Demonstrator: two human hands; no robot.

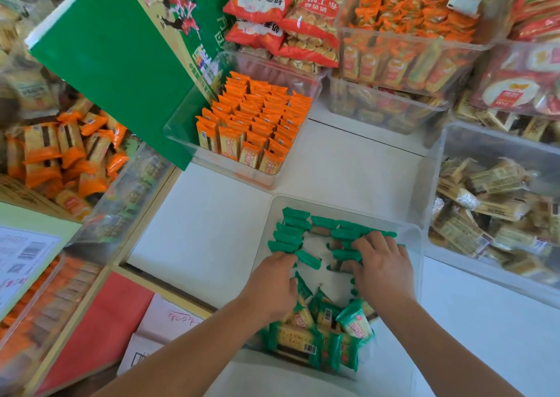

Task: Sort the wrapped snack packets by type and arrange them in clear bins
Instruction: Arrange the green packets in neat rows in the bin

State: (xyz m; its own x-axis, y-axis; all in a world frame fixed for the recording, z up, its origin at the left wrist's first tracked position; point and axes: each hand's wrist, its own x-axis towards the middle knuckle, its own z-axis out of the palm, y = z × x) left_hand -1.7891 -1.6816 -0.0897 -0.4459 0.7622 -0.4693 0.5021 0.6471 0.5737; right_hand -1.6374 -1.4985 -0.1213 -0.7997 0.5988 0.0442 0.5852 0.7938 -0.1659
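Observation:
A clear bin [418, 245] right below me holds green-wrapped cracker packets [291, 233], some standing in rows at its far side, others loose in a heap [318, 336] at the near side. My left hand [274, 284] reaches into the bin, fingers curled over a green packet at the left row's near end. My right hand [380, 263] lies on the right-hand row of green packets, fingers spread and bent over their tops. Farther back, a second clear bin [178, 129] holds orange-wrapped packets [257, 123] standing in neat rows.
A green carton [115, 57] leans over the orange bin's left side. Loose orange packets [60, 154] pile at the left. Stacked clear bins [409, 60] of orange snacks stand at the back, and a bin of beige packets [497, 211] stands at the right. A red box [100, 330] sits lower left.

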